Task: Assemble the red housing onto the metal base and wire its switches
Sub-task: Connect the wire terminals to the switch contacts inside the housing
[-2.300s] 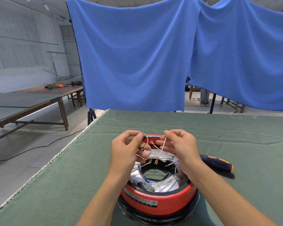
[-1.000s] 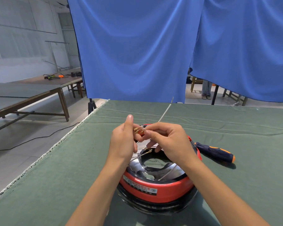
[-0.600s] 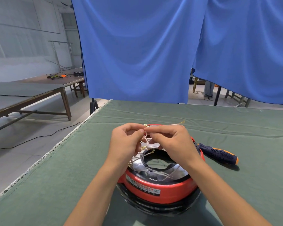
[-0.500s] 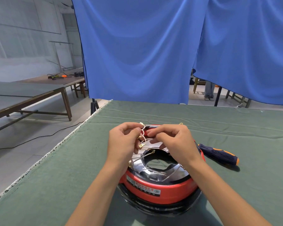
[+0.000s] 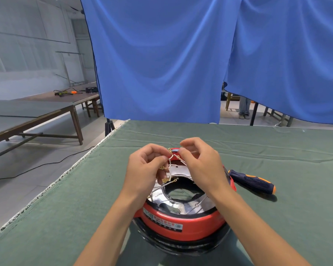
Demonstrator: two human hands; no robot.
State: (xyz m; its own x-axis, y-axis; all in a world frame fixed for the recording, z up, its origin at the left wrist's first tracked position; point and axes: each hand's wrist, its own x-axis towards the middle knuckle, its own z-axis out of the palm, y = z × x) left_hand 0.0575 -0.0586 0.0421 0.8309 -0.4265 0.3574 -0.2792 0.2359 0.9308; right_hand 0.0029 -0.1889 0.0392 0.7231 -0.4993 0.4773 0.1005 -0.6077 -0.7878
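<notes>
From the head camera, the red housing [image 5: 183, 223] sits near the front edge of a worktop [image 5: 85, 198] covered in green cloth, directly below the person's forearms. It rests on a black ring [image 5: 179, 244] that shows beneath its lower rim, and a shiny metal base [image 5: 198, 207] with a large round opening fills its top. A white label with red print is stuck on the housing's near wall.

Both hands are raised over the far side of the housing. The left hand [image 5: 144, 169] has its fingers curled, thumb and forefinger pinching a thin pale wire [image 5: 170, 163] that loops down towards the metal base; small brass terminals [image 5: 164, 180] hang just beside its fingers. The right hand [image 5: 202, 164] is also curled, its thumb and forefinger drawn close together at the upper end of a wire near the housing's far rim. It seems to be pinching that wire, though the contact is too small to be sure. More thin wires lie across the metal base under the hands.

A screwdriver [image 5: 253, 182] with a dark blue and orange handle lies flat on the cloth to the right of the housing, apart from it.

Blue curtains [image 5: 161, 60] hang behind the worktop. To the left stand long wooden tables [image 5: 37, 110] on a grey floor, with a black cable trailing across it.
</notes>
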